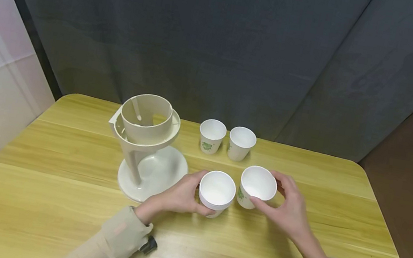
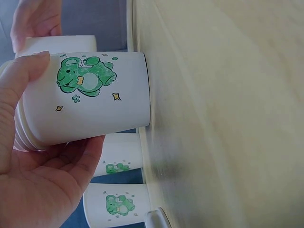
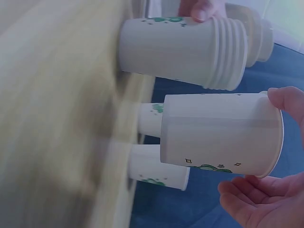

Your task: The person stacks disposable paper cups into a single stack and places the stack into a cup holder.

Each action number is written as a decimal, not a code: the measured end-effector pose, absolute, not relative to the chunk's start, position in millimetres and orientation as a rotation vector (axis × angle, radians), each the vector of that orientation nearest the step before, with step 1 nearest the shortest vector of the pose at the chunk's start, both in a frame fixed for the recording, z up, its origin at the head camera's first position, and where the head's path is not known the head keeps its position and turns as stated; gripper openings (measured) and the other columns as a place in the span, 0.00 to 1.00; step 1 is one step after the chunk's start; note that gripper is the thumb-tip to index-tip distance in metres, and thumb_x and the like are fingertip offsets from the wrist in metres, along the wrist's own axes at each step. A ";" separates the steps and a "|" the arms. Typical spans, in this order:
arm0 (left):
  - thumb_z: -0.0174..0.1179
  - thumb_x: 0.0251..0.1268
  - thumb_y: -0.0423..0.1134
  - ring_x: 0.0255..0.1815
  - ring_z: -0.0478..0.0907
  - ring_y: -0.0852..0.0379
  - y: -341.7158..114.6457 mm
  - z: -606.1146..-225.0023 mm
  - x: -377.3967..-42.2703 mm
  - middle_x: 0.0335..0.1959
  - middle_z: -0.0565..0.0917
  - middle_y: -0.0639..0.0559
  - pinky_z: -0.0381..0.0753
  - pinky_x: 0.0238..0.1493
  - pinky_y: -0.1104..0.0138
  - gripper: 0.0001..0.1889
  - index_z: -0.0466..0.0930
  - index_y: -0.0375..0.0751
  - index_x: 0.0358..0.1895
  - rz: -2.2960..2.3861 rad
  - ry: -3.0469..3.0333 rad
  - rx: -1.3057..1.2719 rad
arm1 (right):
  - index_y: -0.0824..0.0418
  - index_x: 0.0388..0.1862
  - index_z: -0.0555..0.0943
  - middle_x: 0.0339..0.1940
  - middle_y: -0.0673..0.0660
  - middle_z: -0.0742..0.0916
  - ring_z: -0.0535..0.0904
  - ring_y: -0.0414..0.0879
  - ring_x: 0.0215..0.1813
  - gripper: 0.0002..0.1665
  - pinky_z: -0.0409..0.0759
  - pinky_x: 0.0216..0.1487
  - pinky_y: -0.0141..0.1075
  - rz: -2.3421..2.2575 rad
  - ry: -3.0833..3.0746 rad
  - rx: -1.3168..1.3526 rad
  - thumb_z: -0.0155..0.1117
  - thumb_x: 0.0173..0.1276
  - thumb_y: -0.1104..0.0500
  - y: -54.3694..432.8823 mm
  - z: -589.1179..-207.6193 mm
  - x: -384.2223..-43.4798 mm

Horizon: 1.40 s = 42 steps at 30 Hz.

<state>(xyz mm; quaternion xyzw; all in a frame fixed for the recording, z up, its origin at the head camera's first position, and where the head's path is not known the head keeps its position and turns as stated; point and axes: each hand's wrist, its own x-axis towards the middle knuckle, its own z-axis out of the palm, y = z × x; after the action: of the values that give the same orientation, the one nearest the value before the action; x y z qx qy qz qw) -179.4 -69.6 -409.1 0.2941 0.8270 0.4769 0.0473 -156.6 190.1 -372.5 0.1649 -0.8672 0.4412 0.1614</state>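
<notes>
My left hand (image 1: 183,193) grips a stack of nested white paper cups (image 1: 216,190), fingers and thumb curled round it. Several rims show on the stack in the right wrist view, and a green bear print (image 2: 87,76) faces the left wrist camera. To the right, my right hand (image 1: 289,206) holds a single paper cup (image 1: 258,183) between thumb and fingers, mouth upward. That cup's base (image 3: 164,130) looks raised off the table in the right wrist view. Behind them, two more paper cups (image 1: 211,135) (image 1: 241,143) stand upright side by side.
On the left stands a cream plastic holder (image 1: 144,136) with a ring-shaped top and a round white base (image 1: 166,170). The wooden table (image 1: 51,208) ends at a dark curtain (image 1: 204,45) behind, with pale cloth on the left and brown on the right.
</notes>
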 end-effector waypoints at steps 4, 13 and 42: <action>0.76 0.35 0.35 0.53 0.75 0.50 -69.6 -409.2 -179.4 0.52 0.79 0.43 0.72 0.58 0.57 0.41 0.68 0.31 0.59 1.453 2.527 0.898 | 0.72 0.53 0.74 0.47 0.63 0.79 0.77 0.53 0.48 0.38 0.73 0.53 0.26 1.267 -2.464 0.485 0.79 0.41 0.66 191.3 -362.8 -158.1; 0.76 0.34 0.35 0.52 0.76 0.50 -70.0 -409.7 -179.5 0.51 0.79 0.43 0.73 0.56 0.57 0.40 0.69 0.31 0.58 1.453 2.541 0.913 | 0.70 0.52 0.75 0.46 0.61 0.79 0.77 0.50 0.48 0.38 0.71 0.52 0.20 1.260 -2.369 0.565 0.79 0.39 0.67 185.1 -336.6 -159.8; 0.76 0.37 0.37 0.51 0.76 0.54 -71.1 -411.1 -181.8 0.49 0.80 0.48 0.72 0.57 0.59 0.39 0.68 0.37 0.59 1.446 2.536 0.987 | 0.66 0.54 0.76 0.46 0.57 0.80 0.77 0.49 0.48 0.38 0.78 0.52 0.40 1.461 -2.337 0.806 0.79 0.41 0.65 133.9 -328.8 -162.4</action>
<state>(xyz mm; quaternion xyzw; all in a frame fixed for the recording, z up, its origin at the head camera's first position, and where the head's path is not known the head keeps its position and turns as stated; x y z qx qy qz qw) -181.8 -71.1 -411.1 0.3202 0.8226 0.4690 0.0298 -162.4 133.9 -328.8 0.2781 -0.8064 0.5042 0.1348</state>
